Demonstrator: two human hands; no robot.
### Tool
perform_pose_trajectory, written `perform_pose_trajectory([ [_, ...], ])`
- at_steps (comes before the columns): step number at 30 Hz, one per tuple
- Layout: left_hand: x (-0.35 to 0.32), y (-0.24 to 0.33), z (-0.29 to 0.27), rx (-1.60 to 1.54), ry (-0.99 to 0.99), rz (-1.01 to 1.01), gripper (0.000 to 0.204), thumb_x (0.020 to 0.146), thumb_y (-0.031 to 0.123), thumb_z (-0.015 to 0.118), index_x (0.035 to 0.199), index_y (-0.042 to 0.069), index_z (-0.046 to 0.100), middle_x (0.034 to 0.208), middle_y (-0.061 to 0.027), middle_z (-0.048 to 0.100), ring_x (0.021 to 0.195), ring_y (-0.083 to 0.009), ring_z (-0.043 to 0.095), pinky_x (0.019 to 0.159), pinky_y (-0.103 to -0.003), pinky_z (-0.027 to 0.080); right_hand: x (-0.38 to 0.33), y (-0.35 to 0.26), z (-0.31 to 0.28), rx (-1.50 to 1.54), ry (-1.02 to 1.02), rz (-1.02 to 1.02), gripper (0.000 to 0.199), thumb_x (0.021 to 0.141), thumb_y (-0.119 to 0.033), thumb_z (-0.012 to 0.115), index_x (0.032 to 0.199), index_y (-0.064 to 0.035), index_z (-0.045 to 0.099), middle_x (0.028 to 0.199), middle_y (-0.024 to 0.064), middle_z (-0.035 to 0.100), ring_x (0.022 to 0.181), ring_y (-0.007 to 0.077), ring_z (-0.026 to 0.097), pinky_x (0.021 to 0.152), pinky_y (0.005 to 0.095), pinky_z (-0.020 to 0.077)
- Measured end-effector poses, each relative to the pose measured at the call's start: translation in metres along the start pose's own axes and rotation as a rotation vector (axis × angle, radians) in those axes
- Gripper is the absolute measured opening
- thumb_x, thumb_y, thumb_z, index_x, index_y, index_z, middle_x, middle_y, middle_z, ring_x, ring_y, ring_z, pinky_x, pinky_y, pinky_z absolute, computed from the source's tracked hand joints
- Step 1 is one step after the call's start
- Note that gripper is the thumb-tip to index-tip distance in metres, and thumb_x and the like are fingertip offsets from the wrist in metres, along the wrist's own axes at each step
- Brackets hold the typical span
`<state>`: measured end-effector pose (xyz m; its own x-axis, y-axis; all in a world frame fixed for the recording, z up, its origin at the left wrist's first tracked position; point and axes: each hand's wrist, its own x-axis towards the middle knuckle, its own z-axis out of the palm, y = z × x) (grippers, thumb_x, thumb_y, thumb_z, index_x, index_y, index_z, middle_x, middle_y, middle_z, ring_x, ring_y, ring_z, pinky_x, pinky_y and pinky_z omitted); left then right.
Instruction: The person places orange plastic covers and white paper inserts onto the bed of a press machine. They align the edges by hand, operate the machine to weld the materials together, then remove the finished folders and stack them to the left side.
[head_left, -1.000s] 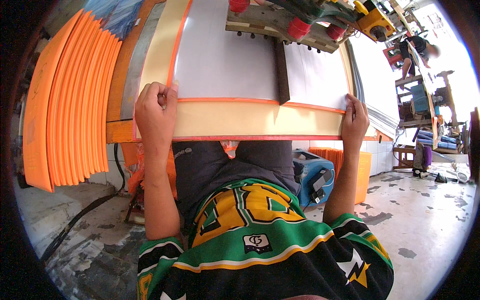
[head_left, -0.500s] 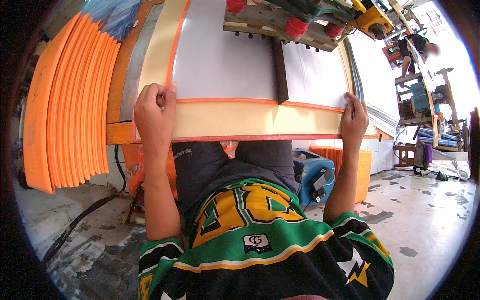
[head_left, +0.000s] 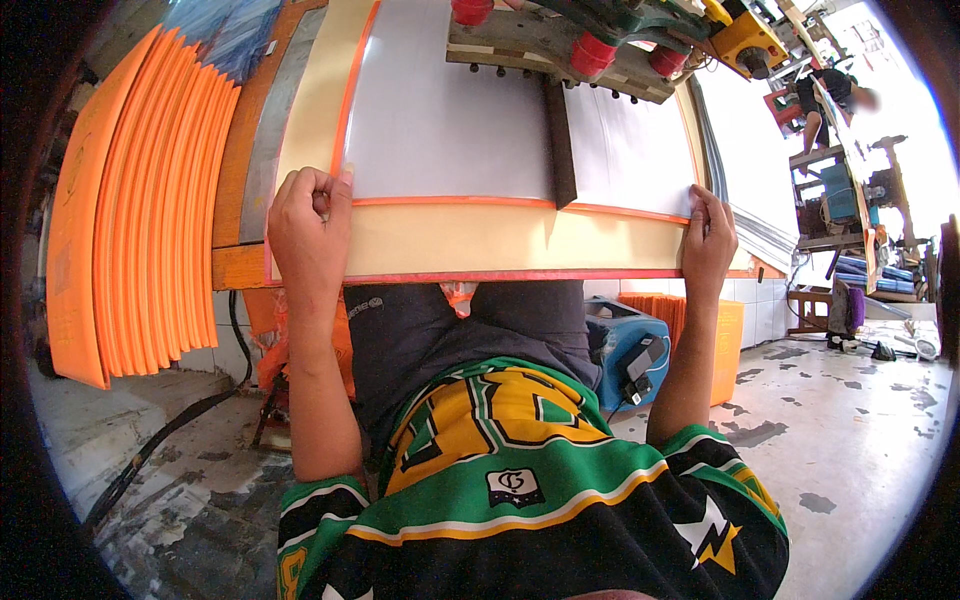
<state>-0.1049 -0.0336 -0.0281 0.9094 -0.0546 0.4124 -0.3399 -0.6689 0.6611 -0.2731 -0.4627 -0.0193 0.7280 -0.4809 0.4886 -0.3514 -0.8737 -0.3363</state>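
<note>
Head view: the left hand (head_left: 308,232) is clenched on the cream-bordered frame (head_left: 500,240) at nine o'clock, and the right hand (head_left: 708,240) clasps its three o'clock corner. A white sheet (head_left: 450,120) lies under the clamp bar (head_left: 560,45) (apparently seated). Positioning looks nearly done; letting go remains.

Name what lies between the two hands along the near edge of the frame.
In the head view, only the frame's cream border strip spans from left hand to right hand.
</note>
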Motion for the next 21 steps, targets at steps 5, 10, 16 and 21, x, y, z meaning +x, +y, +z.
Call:
perform_pose_trajectory([
  [5, 0.0000, 0.0001, 0.0004, 0.004, 0.008, -0.001, 0.032, 0.098, 0.019, 0.074, 0.080, -0.002, 0.057, 0.075, -0.0106, 0.055, 0.066, -0.0241, 0.052, 0.065, -0.040, 0.045, 0.0004, -0.0007, -0.0002, -0.004, -0.002, 0.005, 0.026, 0.107, -0.008, 0.055, 0.126, -0.0040, 0.073, 0.113, 0.0162, 0.072, 0.104, 0.0283, 0.072, 0.088, 0.0398, 0.0567],
  [10, 0.0004, 0.0013, -0.0006, -0.004, 0.005, 0.000, 0.031, 0.098, 0.018, 0.074, 0.080, -0.002, 0.057, 0.075, -0.0115, 0.056, 0.066, -0.0246, 0.052, 0.064, -0.040, 0.045, 0.0004, -0.0057, -0.0019, 0.003, -0.010, 0.029, 0.026, 0.107, -0.009, 0.056, 0.126, -0.0041, 0.073, 0.113, 0.0161, 0.072, 0.104, 0.0285, 0.072, 0.089, 0.0397, 0.0565],
  [16, 0.0010, 0.0017, -0.0014, -0.003, -0.001, -0.001, 0.032, 0.098, 0.017, 0.074, 0.080, -0.003, 0.057, 0.075, -0.0114, 0.056, 0.066, -0.0242, 0.051, 0.065, -0.040, 0.045, 0.0006, -0.0055, -0.0010, 0.001, 0.003, 0.016, 0.026, 0.107, -0.009, 0.056, 0.126, -0.0040, 0.073, 0.112, 0.0165, 0.072, 0.103, 0.0288, 0.072, 0.088, 0.0398, 0.0563],
  [21, 0.0005, 0.0040, -0.0030, 0.002, -0.005, -0.016, 0.032, 0.098, 0.018, 0.074, 0.080, -0.003, 0.057, 0.075, -0.0113, 0.056, 0.066, -0.0238, 0.052, 0.065, -0.040, 0.045, 0.0005, -0.0060, -0.0002, 0.046, 0.025, -0.006, 0.024, 0.106, -0.012, 0.058, 0.122, -0.0018, 0.073, 0.105, 0.0193, 0.069, 0.095, 0.0333, 0.070, 0.084, 0.0428, 0.0551],
])
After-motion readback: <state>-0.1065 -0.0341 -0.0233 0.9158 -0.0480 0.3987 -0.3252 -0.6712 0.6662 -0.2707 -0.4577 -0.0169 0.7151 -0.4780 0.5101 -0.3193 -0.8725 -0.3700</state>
